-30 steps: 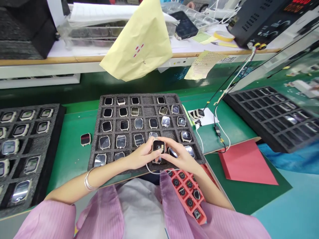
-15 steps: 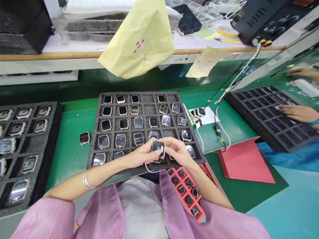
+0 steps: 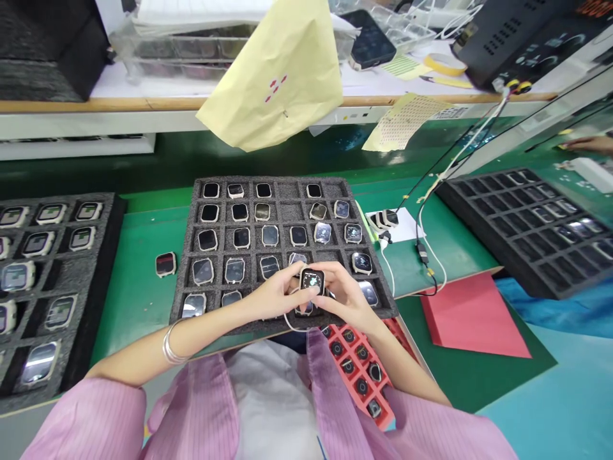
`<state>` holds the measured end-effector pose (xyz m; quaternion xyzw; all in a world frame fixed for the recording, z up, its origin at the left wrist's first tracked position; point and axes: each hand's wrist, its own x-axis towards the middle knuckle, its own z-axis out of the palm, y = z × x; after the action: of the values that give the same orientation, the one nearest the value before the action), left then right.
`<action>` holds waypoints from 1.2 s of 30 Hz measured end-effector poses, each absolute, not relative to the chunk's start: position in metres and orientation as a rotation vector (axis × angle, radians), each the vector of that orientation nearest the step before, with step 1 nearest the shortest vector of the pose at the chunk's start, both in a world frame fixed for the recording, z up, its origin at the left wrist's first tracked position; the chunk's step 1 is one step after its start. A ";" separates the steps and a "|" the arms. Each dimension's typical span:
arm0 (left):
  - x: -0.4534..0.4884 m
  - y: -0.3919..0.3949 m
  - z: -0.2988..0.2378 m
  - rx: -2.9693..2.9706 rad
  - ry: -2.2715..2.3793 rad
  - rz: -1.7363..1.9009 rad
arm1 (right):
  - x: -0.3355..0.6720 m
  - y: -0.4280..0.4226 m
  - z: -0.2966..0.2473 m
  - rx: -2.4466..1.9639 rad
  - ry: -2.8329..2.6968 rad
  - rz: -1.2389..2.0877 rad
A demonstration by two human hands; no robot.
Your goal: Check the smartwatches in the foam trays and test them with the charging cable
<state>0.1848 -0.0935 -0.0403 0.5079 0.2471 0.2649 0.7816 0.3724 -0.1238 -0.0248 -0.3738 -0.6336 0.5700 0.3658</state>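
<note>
Between both hands I hold a smartwatch case without a strap, its screen lit and facing up. My left hand is closed on its left side, with the thumb at the lower part of the screen. My right hand grips the right edge, fingers curled round it. Below them lies a dark foam tray with several watch cases in its pockets, some screens lit. Part of the tray's front row is hidden by my hands and forearms. A white cable loops out below my left hand.
Left stands another foam tray of watches; a single watch lies beside the middle tray. Watches on a white sheet and cables are at right. A red tray sits below the bench edge. Farther right is another tray.
The held watch's screen now shows a bright display, and the pale patch on it is gone. A co-worker's hand has left the far-right tray. My view has shifted slightly.
</note>
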 end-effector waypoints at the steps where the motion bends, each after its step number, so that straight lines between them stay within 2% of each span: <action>1: 0.185 -0.093 -0.040 1.110 0.533 0.589 | 0.371 -0.125 -0.024 -0.954 -1.578 1.482; 15: 0.183 -0.092 -0.041 0.904 0.459 0.589 | 0.354 -0.129 -0.024 -0.905 -1.174 1.616; 23: 0.183 -0.090 -0.041 0.696 0.517 0.562 | 0.343 -0.122 -0.024 -1.022 -0.932 1.723; 36: 0.181 -0.092 -0.040 0.746 0.363 0.597 | 0.350 -0.122 -0.026 -0.889 -0.880 1.873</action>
<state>0.1810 -0.0924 -0.0402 0.3571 0.1738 0.2858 0.8721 0.3498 -0.1217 -0.0263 -0.3564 -0.3526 0.7508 0.4301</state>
